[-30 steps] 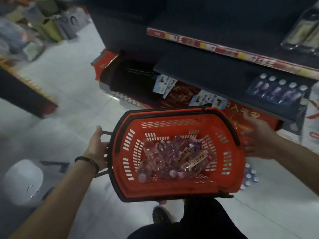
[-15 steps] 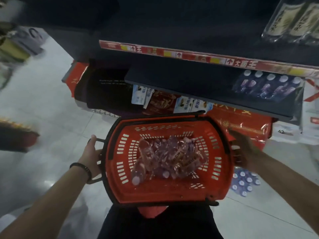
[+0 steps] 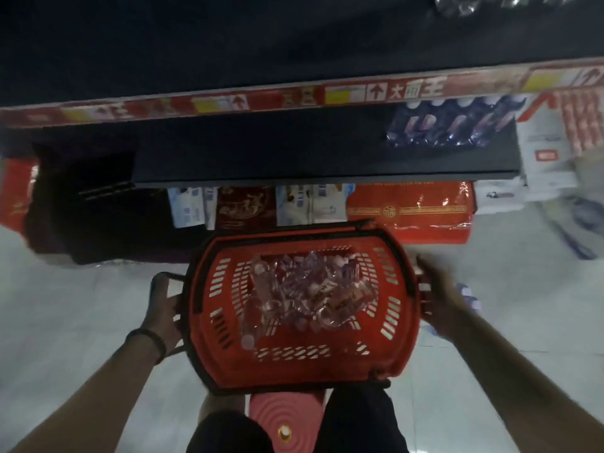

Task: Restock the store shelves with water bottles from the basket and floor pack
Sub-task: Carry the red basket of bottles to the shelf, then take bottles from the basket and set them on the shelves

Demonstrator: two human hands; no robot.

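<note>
**Q:** What does the head camera show of the hands?

**A:** Looking down, a person holds a red shopping basket [image 3: 294,364] in the air with both bare hands. The left hand [image 3: 163,305], with a dark wristband [image 3: 147,338] behind it, has its fingers wrapped round the black handle bar at the basket's left end. The right hand [image 3: 438,302] clasps the opposite end, fingers curled against the rim.

**Q:** Where are the water bottles?

**A:** A jumbled pile of clear water bottles [image 3: 294,295] lies in the bottom of the basket, between the two hands. They lie on their sides, some with brown labels and white caps. Just past the right hand, a floor pack [image 3: 467,294] shows only a few blurred white caps on the pale floor, the rest hidden by that hand.

**Q:** What lies beyond the hands?

**A:** Ahead of the grip is a dark shelf [image 3: 294,152], with a red price strip [image 3: 294,96] on the shelf edge above it. A wrapped pack of bottles [image 3: 451,122] sits on the dark shelf, forward of the right hand. Under the shelf, just beyond the basket's far rim, stands a red gift box [image 3: 411,210].

**Q:** And nearer than the hands?

**A:** Beneath the basket's near rim, a red ridged object [image 3: 284,416] that I cannot identify sits between the person's dark-clothed legs.
</note>
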